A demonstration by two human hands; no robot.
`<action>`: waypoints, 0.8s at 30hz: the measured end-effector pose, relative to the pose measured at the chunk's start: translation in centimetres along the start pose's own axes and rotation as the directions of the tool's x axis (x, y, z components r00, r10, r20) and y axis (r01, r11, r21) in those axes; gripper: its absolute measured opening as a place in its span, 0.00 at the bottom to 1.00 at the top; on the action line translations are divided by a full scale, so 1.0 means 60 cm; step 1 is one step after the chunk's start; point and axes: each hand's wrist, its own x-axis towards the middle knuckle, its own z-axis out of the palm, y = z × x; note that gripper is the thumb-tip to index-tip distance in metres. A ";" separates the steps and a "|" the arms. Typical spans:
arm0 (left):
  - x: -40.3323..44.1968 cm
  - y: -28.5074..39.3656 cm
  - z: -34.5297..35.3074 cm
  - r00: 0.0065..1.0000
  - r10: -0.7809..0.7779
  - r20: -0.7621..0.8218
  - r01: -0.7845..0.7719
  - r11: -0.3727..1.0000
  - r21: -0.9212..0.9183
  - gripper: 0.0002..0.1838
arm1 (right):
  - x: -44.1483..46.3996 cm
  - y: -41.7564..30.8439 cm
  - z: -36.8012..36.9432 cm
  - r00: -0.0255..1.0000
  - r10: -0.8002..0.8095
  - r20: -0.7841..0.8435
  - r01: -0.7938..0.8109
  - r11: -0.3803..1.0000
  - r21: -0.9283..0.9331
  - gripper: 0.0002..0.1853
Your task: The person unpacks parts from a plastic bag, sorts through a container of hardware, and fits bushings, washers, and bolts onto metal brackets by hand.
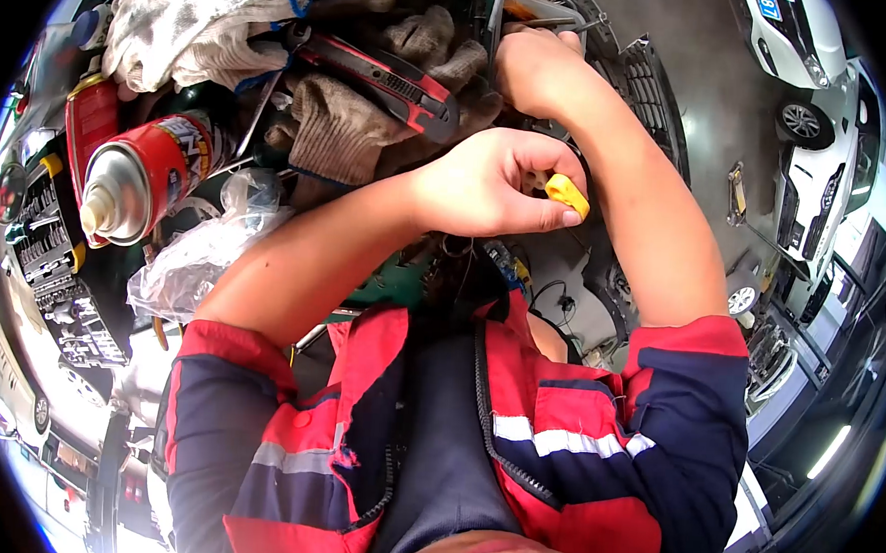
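Note:
My left hand (478, 188) is closed, with a small yellow plastic piece (567, 195) pinched between thumb and forefinger. Most of that piece is covered by the fingers. Farther forward, my right hand (539, 66) is curled at the front of the vehicle parts, its fingers bent and partly hidden; what they grip cannot be made out. Close to my left wrist lies a red and black utility knife (383, 81) on dirty knitted work gloves (336, 126). A whiter glove (201, 24) with blue edging lies beyond it.
At the left stand a red spray can (153, 176) with a pale nozzle, a clear plastic bag (209, 254) and a socket tool case (53, 256). A black grille (658, 98) lies right of my right forearm. White cars (818, 186) are parked on the right.

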 end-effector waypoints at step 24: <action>-0.001 0.010 -0.002 0.998 -0.006 -0.056 0.004 0.999 -0.037 0.07 | -0.009 0.060 0.067 0.833 -0.377 -0.406 0.421 0.907 0.022 0.12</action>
